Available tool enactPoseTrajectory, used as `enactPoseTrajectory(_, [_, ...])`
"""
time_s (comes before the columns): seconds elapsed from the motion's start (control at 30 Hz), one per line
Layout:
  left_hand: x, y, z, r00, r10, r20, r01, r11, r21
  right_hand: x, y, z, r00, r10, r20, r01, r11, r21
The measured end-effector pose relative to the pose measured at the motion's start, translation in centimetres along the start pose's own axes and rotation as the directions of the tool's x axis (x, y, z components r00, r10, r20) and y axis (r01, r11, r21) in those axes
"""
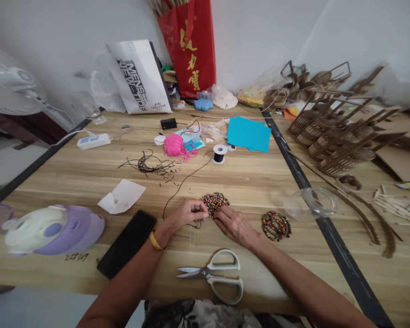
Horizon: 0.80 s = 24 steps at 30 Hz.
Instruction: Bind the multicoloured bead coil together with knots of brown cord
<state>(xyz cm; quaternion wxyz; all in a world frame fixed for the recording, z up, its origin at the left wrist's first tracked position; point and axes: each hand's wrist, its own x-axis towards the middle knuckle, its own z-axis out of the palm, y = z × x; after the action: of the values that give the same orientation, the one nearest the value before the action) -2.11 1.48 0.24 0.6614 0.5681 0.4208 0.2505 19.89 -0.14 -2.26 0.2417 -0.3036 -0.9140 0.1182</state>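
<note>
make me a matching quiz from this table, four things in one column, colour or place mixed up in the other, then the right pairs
Things:
1. middle bead pile
2. scissors
3. yarn ball
4. spool

Descriptions:
A. bright pink
B. wound with black thread
C. at the fingers of the right hand
D. pale handles, near the person's edge of the table

Pairs: 1-C, 2-D, 3-A, 4-B

Pale wall (266, 32), wood-grained table (246, 177), soft light
</note>
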Motion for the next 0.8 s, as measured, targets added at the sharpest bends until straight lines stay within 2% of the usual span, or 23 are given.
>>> enactPoseTrajectory(0.2, [-0.02, -0.18, 0.18, 1.000, 0.023, 0.008, -0.024, 0.999, 0.032, -0.25, 0.40, 0.00, 0.997, 0.023, -0.078, -0.011, 0.989, 0.148])
enactPoseTrajectory(0.47, [0.22, -0.77, 0.28, 0.999, 0.041, 0.034, -0.044, 0.995, 0.085, 0.05, 0.12, -0.83, 0.986, 0.052, -0.161, 0.018, 0.915, 0.404])
enactPoseTrajectory(0.8, [0.24, -0.69, 0.58, 0.998, 0.056, 0.029, -0.060, 0.985, 0.162, 0.04, 0.12, -0.72, 0.986, 0.101, -0.129, -0.024, 0.869, 0.494])
